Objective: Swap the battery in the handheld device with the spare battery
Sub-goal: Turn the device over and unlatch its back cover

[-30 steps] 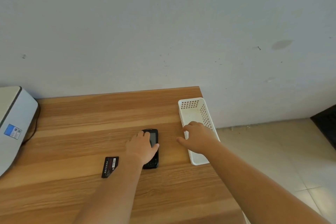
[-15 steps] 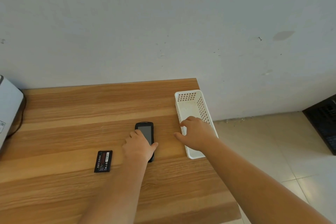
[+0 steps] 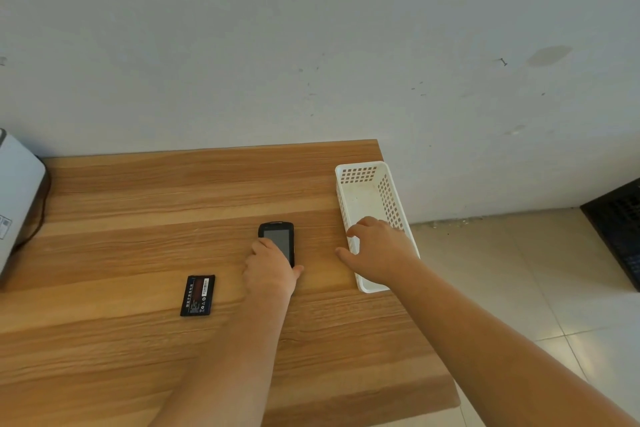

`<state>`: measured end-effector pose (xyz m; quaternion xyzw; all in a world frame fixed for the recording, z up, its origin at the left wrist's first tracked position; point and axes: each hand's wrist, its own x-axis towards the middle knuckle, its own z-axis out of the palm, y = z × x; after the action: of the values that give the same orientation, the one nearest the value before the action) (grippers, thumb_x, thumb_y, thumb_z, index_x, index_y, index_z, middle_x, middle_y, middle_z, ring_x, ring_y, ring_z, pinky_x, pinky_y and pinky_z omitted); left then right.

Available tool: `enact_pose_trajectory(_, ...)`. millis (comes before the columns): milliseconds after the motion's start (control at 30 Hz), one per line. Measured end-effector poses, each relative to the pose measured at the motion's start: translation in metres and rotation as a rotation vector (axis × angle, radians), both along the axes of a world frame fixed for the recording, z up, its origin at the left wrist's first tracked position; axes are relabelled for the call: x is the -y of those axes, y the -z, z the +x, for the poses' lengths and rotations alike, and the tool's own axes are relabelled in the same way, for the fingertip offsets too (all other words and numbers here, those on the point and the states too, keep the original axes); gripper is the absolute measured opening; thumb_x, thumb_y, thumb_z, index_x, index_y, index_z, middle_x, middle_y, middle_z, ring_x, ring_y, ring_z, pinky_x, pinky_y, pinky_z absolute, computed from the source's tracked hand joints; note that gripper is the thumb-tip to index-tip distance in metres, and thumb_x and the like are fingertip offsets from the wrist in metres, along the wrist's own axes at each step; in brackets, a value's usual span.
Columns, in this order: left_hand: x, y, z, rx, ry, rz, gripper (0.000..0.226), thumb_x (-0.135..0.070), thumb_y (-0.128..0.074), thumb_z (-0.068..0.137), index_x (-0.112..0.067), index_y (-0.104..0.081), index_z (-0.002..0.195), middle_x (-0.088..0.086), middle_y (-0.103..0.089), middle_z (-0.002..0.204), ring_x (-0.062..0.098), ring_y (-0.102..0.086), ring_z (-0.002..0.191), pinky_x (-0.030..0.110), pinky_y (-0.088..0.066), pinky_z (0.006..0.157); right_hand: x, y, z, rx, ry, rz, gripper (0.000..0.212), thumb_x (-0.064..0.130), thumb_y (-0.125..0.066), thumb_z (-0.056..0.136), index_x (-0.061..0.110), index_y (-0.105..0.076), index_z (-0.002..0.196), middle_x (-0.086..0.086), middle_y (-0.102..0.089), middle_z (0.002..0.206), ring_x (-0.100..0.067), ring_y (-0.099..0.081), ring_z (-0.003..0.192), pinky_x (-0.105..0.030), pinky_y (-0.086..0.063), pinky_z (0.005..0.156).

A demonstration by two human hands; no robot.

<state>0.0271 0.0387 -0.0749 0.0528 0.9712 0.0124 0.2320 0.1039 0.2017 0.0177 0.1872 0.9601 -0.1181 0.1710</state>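
Note:
A black handheld device (image 3: 278, 238) lies screen-up on the wooden table (image 3: 138, 204). My left hand (image 3: 272, 270) covers its near half, fingers curled along the left edge and thumb at the right side. The spare battery (image 3: 198, 295), black with a label, lies flat to the left of that hand, apart from it. My right hand (image 3: 377, 251) rests on the near end of a white basket (image 3: 363, 184), fingers spread over its left wall, holding nothing.
The white perforated basket stands along the table's right edge. A grey-white machine (image 3: 17, 198) with a cable sits at the far left. Beyond the right edge is tiled floor (image 3: 519, 270) and a dark object (image 3: 620, 225).
My left hand slid toward me along the device, uncovering its screen. The device and battery lie straighter on the table. The view shifted a little right; my right hand stays on the basket.

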Motion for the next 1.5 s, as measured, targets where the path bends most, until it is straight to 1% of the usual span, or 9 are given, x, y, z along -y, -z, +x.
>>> enact_pose_trajectory(433,0.005,0.002,-0.005,0.005,-0.031,0.081,0.101,-0.061,-0.07,0.077,-0.002,-0.027,0.146,0.013,-0.047,0.132,0.028,-0.056,0.113,0.035,-0.052,0.08,0.002,-0.001,0.006,0.009,0.0,-0.004,0.056,0.061,-0.046,0.088,0.021,-0.061,0.124,0.002,-0.057,0.127,-0.02,-0.055,0.115,-0.039,-0.048,0.095)
enact_pose_trajectory(633,0.006,-0.003,-0.008,0.105,-0.166,0.295,0.082,-0.057,-0.072,0.076,-0.007,-0.042,0.134,0.012,-0.052,0.126,0.028,-0.056,0.111,0.034,-0.05,0.079,0.003,-0.003,0.005,0.0,0.002,-0.009,0.057,0.061,-0.047,0.088,0.022,-0.058,0.128,0.002,-0.055,0.132,-0.02,-0.053,0.117,-0.04,-0.047,0.097)
enact_pose_trajectory(867,0.01,-0.006,-0.005,0.24,-0.233,0.543,0.052,-0.05,-0.068,0.075,-0.018,-0.057,0.115,0.001,-0.064,0.102,0.02,-0.062,0.092,0.041,-0.056,0.081,0.006,-0.005,0.004,0.005,0.006,-0.004,0.056,0.061,-0.045,0.088,0.023,-0.059,0.126,0.003,-0.056,0.13,-0.02,-0.054,0.115,-0.039,-0.047,0.095)
enact_pose_trajectory(1033,0.016,-0.01,-0.006,0.281,-0.261,0.615,0.027,-0.041,-0.063,0.087,-0.018,-0.061,0.102,0.002,-0.065,0.092,0.016,-0.063,0.081,0.032,-0.054,0.071,0.008,-0.008,0.004,-0.003,0.002,0.002,0.055,0.061,-0.045,0.088,0.022,-0.06,0.124,0.003,-0.057,0.127,-0.019,-0.056,0.113,-0.038,-0.047,0.093)
enact_pose_trajectory(1133,0.019,-0.014,-0.008,0.281,-0.261,0.636,0.021,-0.035,-0.059,0.091,-0.015,-0.062,0.095,0.003,-0.065,0.088,0.014,-0.061,0.074,0.026,-0.045,0.058,0.008,-0.01,0.002,-0.016,0.005,-0.007,0.055,0.06,-0.045,0.088,0.022,-0.061,0.124,0.002,-0.057,0.127,-0.019,-0.056,0.113,-0.039,-0.048,0.093)
enact_pose_trajectory(1200,0.02,-0.017,-0.01,0.275,-0.265,0.635,0.02,-0.033,-0.057,0.093,-0.013,-0.061,0.09,0.004,-0.064,0.086,0.015,-0.059,0.07,0.027,-0.042,0.056,0.007,-0.012,0.002,-0.016,0.007,-0.012,0.055,0.06,-0.045,0.088,0.022,-0.06,0.124,0.002,-0.057,0.127,-0.019,-0.055,0.113,-0.04,-0.049,0.094)
enact_pose_trajectory(1333,0.022,-0.02,-0.013,0.214,-0.312,0.627,0.016,-0.027,-0.054,0.093,-0.014,-0.058,0.101,0.007,-0.065,0.093,0.018,-0.062,0.074,0.031,-0.051,0.061,0.008,-0.014,0.002,-0.007,0.005,-0.01,0.056,0.061,-0.045,0.088,0.022,-0.06,0.126,0.003,-0.057,0.128,-0.02,-0.054,0.116,-0.041,-0.049,0.095)
enact_pose_trajectory(1400,0.019,-0.023,-0.012,0.173,-0.332,0.589,0.027,-0.024,-0.053,0.093,-0.012,-0.051,0.116,0.008,-0.062,0.1,0.022,-0.064,0.078,0.034,-0.052,0.06,0.008,-0.014,0.002,-0.007,0.004,-0.011,0.056,0.061,-0.045,0.088,0.022,-0.06,0.125,0.003,-0.057,0.127,-0.019,-0.054,0.115,-0.04,-0.049,0.095)
enact_pose_trajectory(1500,0.012,-0.025,-0.009,0.107,-0.282,0.454,0.05,-0.024,-0.059,0.091,-0.009,-0.038,0.133,0.014,-0.055,0.119,0.031,-0.061,0.1,0.041,-0.056,0.073,0.007,-0.014,0.003,-0.011,0.006,-0.015,0.055,0.061,-0.045,0.088,0.022,-0.06,0.124,0.003,-0.057,0.127,-0.019,-0.054,0.115,-0.04,-0.048,0.096)
